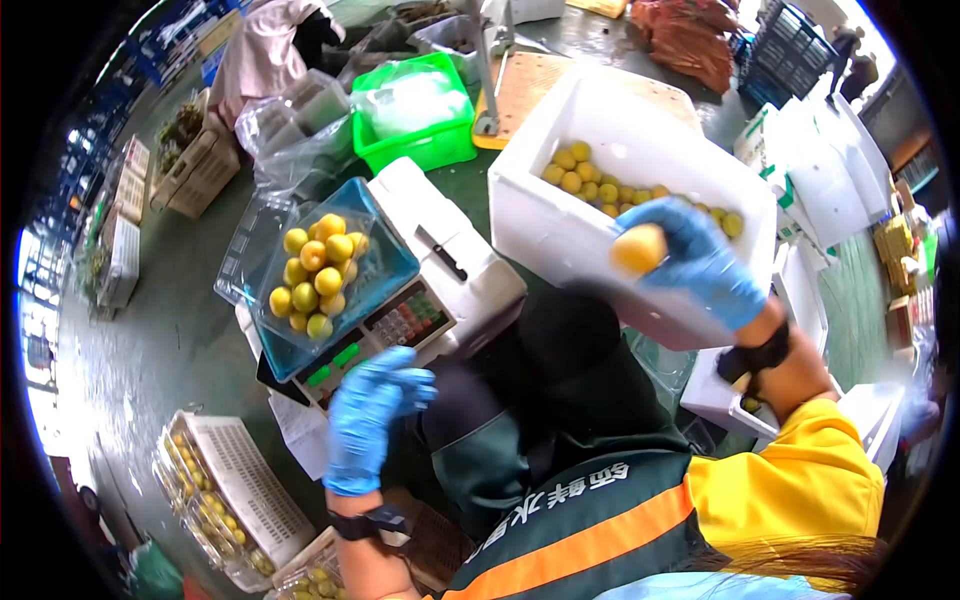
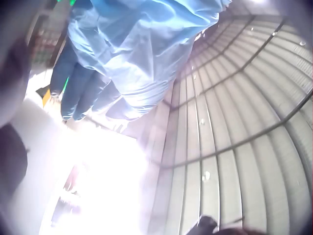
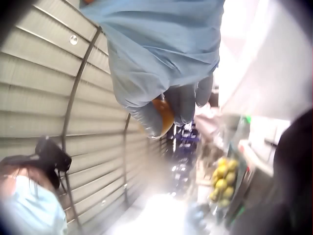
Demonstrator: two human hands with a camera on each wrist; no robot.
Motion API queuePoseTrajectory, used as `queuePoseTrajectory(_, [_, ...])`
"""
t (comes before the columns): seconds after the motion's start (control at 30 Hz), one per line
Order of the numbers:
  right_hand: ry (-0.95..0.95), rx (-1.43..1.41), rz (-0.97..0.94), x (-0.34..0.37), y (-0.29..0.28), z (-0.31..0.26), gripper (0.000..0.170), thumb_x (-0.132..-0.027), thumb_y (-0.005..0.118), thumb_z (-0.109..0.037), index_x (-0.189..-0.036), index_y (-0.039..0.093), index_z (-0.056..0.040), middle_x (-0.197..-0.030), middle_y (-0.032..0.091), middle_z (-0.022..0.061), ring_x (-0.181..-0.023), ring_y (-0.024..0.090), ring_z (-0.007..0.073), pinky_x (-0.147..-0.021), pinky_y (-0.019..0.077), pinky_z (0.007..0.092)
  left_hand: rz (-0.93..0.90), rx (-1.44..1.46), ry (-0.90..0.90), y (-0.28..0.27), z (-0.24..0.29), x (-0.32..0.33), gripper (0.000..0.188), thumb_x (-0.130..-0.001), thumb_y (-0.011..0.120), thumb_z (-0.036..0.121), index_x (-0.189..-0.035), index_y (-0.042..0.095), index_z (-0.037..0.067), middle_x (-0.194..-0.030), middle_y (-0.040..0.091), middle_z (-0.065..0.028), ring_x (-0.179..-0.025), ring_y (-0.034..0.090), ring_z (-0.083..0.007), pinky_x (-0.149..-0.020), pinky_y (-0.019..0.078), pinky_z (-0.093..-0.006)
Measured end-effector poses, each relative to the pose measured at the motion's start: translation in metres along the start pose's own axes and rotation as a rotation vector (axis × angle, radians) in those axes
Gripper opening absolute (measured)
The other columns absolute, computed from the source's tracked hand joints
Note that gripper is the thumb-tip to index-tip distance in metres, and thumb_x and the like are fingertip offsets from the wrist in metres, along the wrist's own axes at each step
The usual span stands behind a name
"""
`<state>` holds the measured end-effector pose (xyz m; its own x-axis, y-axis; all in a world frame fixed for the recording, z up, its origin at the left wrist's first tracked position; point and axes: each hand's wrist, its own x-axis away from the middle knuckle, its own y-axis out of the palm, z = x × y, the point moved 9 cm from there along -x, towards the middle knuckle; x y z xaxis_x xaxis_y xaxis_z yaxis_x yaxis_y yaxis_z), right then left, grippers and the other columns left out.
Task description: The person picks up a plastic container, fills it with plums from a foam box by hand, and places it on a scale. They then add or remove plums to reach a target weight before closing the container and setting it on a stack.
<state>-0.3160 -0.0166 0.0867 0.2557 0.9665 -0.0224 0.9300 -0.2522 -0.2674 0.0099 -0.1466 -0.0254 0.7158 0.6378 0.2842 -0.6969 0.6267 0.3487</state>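
My gloved right hand [image 1: 690, 255] pinches a round yellow fruit [image 1: 638, 249] between thumb and fingers, over the near side of a white foam box [image 1: 535, 200]. Inside the box lie several more yellow fruits [image 1: 572, 182]. In the right wrist view the held fruit [image 3: 165, 116] shows between the gloved fingers. A clear plastic clamshell [image 1: 262, 240] heaped with yellow-green fruits [image 1: 313, 256] stands on the blue tray [image 1: 402, 262] of a digital scale. Close to the scale's keypad [image 1: 405, 318], my gloved left hand [image 1: 375, 405] hovers with loosely bent fingers, holding nothing.
A white foam block [image 1: 470, 280] stands beside the scale. Beyond it is a green basket [image 1: 440, 135] with plastic in it. At the lower left, a white crate [image 1: 255, 490] sits by filled clamshells [image 1: 205, 505]. More foam boxes [image 1: 830, 150] stand at the right.
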Motion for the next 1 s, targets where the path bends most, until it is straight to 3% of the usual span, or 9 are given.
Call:
queuePoseTrajectory(0.07, [-0.032, -0.515, -0.212, 0.000, 0.061, 0.005, 0.049, -0.081, 0.079, 0.000, -0.125, 0.058, -0.0035, -0.123, 0.062, 0.0064, -0.119, 0.055, 0.0165, -0.107, 0.0425, 0.0320, -0.194, -0.041, -0.007, 0.067, 0.003, -0.008, 0.052, -0.094, 0.064, 0.013, -0.141, 0.048, 0.000, -0.123, 0.065, -0.0148, -0.110, 0.064, -0.0211, -0.099, 0.0492, -0.0344])
queuePoseTrajectory(0.13, [-0.127, -0.492, -0.261, -0.002, 0.097, 0.008, 0.050, -0.083, 0.079, -0.004, -0.128, 0.057, -0.0047, -0.124, 0.062, 0.0061, -0.119, 0.056, 0.0171, -0.105, 0.0437, 0.0333, -0.313, 0.075, -0.038, 0.108, 0.000, -0.012, 0.053, -0.093, 0.066, 0.012, -0.142, 0.047, -0.001, -0.127, 0.063, -0.0138, -0.112, 0.062, -0.0209, -0.104, 0.0459, -0.0341])
queuePoseTrajectory(0.27, [-0.594, 0.106, -0.213, 0.003, 0.127, -0.016, 0.057, -0.078, 0.077, 0.000, -0.131, 0.057, -0.0063, -0.122, 0.066, 0.0090, -0.116, 0.060, 0.0224, -0.100, 0.0473, 0.0343, -0.160, 0.299, 0.035, 0.114, -0.016, -0.007, 0.053, -0.093, 0.068, 0.010, -0.141, 0.047, 0.000, -0.131, 0.059, -0.0110, -0.117, 0.060, -0.0183, -0.104, 0.0467, -0.0334])
queuePoseTrajectory(0.33, [-0.568, 0.081, -0.222, 0.004, 0.132, -0.014, 0.062, -0.080, 0.073, 0.003, -0.137, 0.052, -0.0051, -0.134, 0.058, 0.0126, -0.120, 0.059, 0.0230, -0.099, 0.0478, 0.0345, -0.040, 0.156, 0.165, 0.106, -0.017, -0.007, 0.054, -0.092, 0.069, 0.010, -0.140, 0.047, 0.000, -0.132, 0.059, -0.0107, -0.119, 0.059, -0.0179, -0.105, 0.0466, -0.0337])
queuePoseTrajectory(0.47, [-0.364, -0.308, -0.275, 0.000, 0.130, 0.008, 0.070, -0.087, 0.070, -0.004, -0.149, 0.035, -0.0050, -0.146, 0.048, 0.0121, -0.130, 0.050, 0.0223, -0.104, 0.0424, 0.0356, -0.247, 0.474, 0.213, 0.109, -0.007, -0.002, 0.065, -0.091, 0.072, 0.016, -0.146, 0.042, 0.001, -0.138, 0.055, -0.0196, -0.121, 0.060, -0.0259, -0.104, 0.0486, -0.0349])
queuePoseTrajectory(0.63, [-0.071, -0.474, -0.202, -0.008, 0.124, 0.058, 0.057, -0.092, 0.068, -0.012, -0.144, 0.045, -0.0069, -0.138, 0.054, 0.0042, -0.120, 0.051, 0.0156, -0.105, 0.0379, 0.0333, -0.373, 0.881, 0.143, 0.087, -0.026, 0.007, 0.064, -0.093, 0.068, 0.016, -0.150, 0.041, 0.012, -0.138, 0.047, -0.0355, -0.096, 0.070, -0.0327, -0.081, 0.0603, -0.0410])
queuePoseTrajectory(0.73, [-0.032, -0.525, -0.160, -0.012, 0.124, 0.078, 0.050, -0.093, 0.066, -0.008, -0.140, 0.049, -0.0067, -0.132, 0.058, 0.0045, -0.119, 0.053, 0.0151, -0.105, 0.0407, 0.0329, -0.374, 0.988, 0.174, 0.079, -0.023, 0.006, 0.061, -0.093, 0.068, 0.015, -0.149, 0.043, 0.014, -0.139, 0.046, -0.0358, -0.096, 0.070, -0.0314, -0.081, 0.0602, -0.0394])
queuePoseTrajectory(0.9, [0.033, -0.493, -0.124, -0.016, 0.131, 0.103, 0.046, -0.092, 0.060, 0.003, -0.137, 0.053, -0.0051, -0.125, 0.061, 0.0048, -0.116, 0.057, 0.0143, -0.103, 0.0442, 0.0309, -0.234, 0.597, 0.330, 0.048, -0.020, 0.000, 0.052, -0.084, 0.077, 0.017, -0.133, 0.058, 0.017, -0.135, 0.053, -0.0250, -0.094, 0.063, -0.0277, -0.077, 0.0540, -0.0371])
queuePoseTrajectory(1.0, [0.016, -0.389, -0.135, -0.018, 0.136, 0.105, 0.044, -0.091, 0.059, 0.005, -0.133, 0.055, -0.0044, -0.123, 0.062, 0.0049, -0.113, 0.059, 0.0139, -0.099, 0.0467, 0.0294, -0.135, 0.466, 0.336, 0.036, -0.016, 0.002, 0.060, -0.081, 0.080, 0.018, -0.137, 0.056, 0.019, -0.131, 0.057, -0.0232, -0.092, 0.063, -0.0261, -0.077, 0.0548, -0.0365])
